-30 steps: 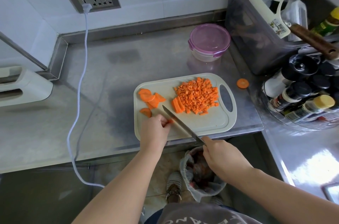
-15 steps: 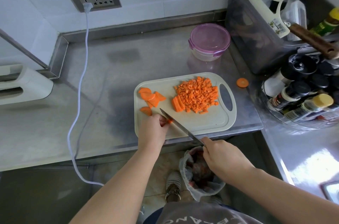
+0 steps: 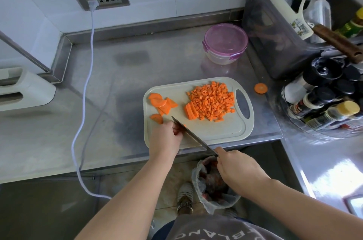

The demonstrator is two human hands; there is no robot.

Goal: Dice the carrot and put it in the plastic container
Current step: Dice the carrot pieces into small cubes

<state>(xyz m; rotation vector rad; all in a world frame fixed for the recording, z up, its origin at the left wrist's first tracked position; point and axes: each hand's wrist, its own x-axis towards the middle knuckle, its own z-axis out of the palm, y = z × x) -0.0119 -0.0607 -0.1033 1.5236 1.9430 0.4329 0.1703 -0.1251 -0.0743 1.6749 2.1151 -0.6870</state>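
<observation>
At the table's near edge, the left grip (image 3: 167,137) pinches a carrot stub (image 3: 184,125) on the board (image 3: 225,131); the right grip (image 3: 237,171) is clamped on the knife (image 3: 193,137). Carrot is stiff, light and likely slick: hold it flat side down, well behind the cut line.

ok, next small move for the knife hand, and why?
Probably the right hand should bring the knife down through the carrot piece that the left hand pins on the cutting board: the blade lies right beside those fingers, and whole slices wait uncut.
</observation>
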